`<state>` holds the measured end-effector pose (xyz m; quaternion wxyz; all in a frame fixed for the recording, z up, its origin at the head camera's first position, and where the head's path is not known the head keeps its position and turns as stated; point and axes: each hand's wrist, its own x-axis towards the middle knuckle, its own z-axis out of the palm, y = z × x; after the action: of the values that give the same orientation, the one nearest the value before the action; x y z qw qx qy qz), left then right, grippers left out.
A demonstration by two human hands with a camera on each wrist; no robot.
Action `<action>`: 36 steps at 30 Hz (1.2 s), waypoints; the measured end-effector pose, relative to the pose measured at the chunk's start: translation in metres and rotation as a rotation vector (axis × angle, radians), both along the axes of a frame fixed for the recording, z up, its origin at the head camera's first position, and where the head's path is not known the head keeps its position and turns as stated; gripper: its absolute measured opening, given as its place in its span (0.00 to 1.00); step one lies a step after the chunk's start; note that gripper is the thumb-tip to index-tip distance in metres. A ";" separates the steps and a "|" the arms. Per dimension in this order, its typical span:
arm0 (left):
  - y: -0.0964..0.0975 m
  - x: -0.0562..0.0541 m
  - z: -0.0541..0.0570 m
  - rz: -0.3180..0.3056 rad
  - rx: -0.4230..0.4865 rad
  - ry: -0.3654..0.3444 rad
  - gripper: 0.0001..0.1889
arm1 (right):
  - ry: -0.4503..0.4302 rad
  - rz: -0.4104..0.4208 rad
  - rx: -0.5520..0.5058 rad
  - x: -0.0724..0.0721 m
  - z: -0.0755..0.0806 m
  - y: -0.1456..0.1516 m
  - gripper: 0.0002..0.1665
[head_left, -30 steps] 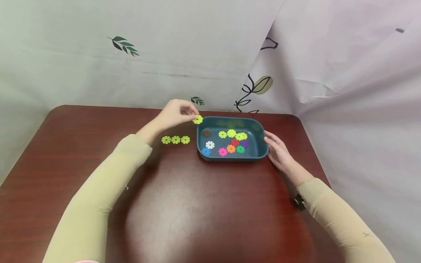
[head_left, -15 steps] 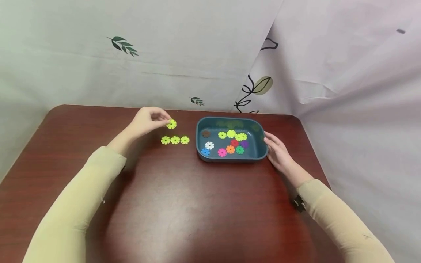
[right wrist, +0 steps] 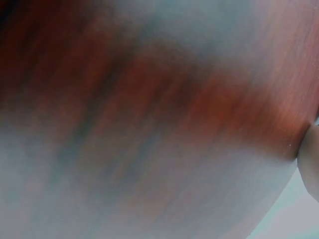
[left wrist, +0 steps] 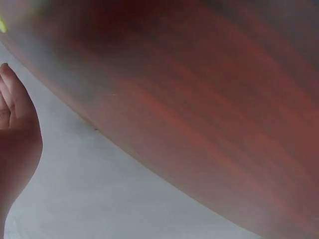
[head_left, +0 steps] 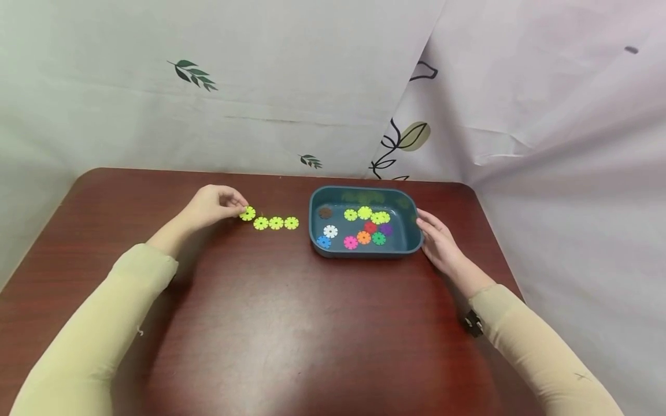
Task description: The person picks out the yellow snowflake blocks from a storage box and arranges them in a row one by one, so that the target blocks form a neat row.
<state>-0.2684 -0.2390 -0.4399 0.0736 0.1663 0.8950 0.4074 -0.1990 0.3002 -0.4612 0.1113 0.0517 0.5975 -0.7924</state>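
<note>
My left hand (head_left: 210, 205) pinches a yellow snowflake disc (head_left: 247, 214) between thumb and fingers. The disc is at the left end of a row of three yellow discs (head_left: 276, 223) lying on the table, slightly farther back than they are. In the left wrist view only part of the left hand (left wrist: 20, 134) shows at the edge. My right hand (head_left: 439, 240) rests against the right wall of a dark teal tray (head_left: 364, 253), its fingers fairly straight at the rim. Just a sliver of that hand (right wrist: 310, 162) appears in the right wrist view.
Inside the tray lie several snowflake discs, among them yellow (head_left: 365, 213), white (head_left: 330, 231), blue (head_left: 324, 241), pink (head_left: 351, 242), orange (head_left: 363, 237), green (head_left: 378, 238) and brown (head_left: 325, 213). A pale curtain (head_left: 250, 86) hangs behind the reddish-brown table (head_left: 291, 323).
My left hand has carried the yellow disc leftward from beside the tray's left rim, then nearer, to the left end of the row. The right hand stays at the tray.
</note>
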 end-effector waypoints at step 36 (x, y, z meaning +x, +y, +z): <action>-0.001 -0.001 -0.009 -0.009 -0.074 -0.078 0.07 | -0.002 -0.017 0.005 0.000 0.000 -0.001 0.17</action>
<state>-0.2693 -0.2403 -0.4485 0.1163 0.1513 0.9051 0.3799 -0.1992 0.2993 -0.4609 0.1051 0.0576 0.5991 -0.7917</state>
